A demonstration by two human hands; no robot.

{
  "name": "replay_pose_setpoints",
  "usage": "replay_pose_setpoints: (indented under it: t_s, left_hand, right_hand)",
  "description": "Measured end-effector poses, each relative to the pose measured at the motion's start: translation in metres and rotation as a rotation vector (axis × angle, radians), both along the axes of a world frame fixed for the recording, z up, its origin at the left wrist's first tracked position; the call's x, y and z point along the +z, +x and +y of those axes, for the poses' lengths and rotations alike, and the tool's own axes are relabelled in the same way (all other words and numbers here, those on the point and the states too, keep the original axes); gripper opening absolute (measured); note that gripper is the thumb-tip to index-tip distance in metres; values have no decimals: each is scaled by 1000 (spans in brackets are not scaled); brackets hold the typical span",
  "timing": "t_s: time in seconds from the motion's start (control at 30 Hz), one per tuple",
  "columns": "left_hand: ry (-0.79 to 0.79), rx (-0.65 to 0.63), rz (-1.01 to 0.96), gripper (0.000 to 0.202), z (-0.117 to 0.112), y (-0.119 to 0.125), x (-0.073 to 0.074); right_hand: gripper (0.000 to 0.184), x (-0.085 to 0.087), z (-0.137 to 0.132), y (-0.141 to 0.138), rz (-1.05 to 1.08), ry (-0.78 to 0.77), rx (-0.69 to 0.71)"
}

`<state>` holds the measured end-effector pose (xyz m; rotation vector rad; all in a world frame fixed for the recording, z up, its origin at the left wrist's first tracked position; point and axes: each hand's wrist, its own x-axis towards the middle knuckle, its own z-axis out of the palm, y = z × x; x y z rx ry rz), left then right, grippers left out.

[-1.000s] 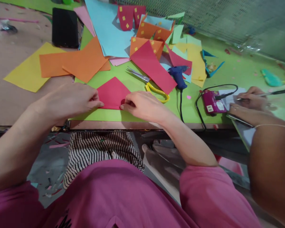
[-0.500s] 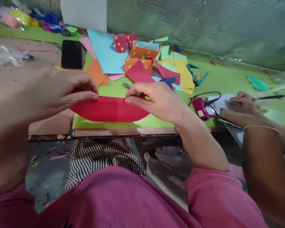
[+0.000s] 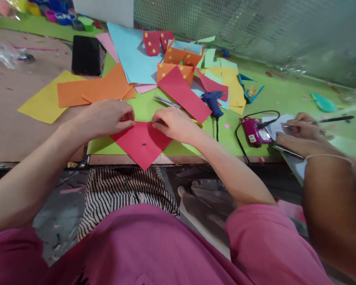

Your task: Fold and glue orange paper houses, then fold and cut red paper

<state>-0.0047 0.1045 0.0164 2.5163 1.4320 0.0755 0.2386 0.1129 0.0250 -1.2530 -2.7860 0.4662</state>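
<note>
apparent folding step: left hand (image 3: 114, 115) and right hand (image 3: 173, 123) pinch red paper (image 3: 145, 155) along its far edge; next move likely needs even pressure.

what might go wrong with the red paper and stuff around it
The red paper, pinched by the left hand and the right hand, has its lower point past the near edge of the table, so a bump could crease it. The scissors lie beyond the right hand, blades showing; a forward reach might meet them. The cord of the glue gun runs toward the right forearm and could snag on it.
</note>
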Motion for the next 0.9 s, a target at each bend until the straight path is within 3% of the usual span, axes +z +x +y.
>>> replay_pose_setpoints:
  t_s: [0.23,0.4,0.6,0.9]
  left_hand:
    - [-19,-13,45,29,-9,14,13]
    - [11,48,122,29,-26,17,24]
    - [147,-118,115,36,-37,6,11]
    - [238,-207,114,36,-40,0,-3]
  right_hand:
    - [16,-11,-1,4,51,68,49]
    - [25,-9,-13,1,-113,195,77]
    - [37,-8,-32,3,-258,362,99]
    - [34,-5,-42,32,-328,337,45]
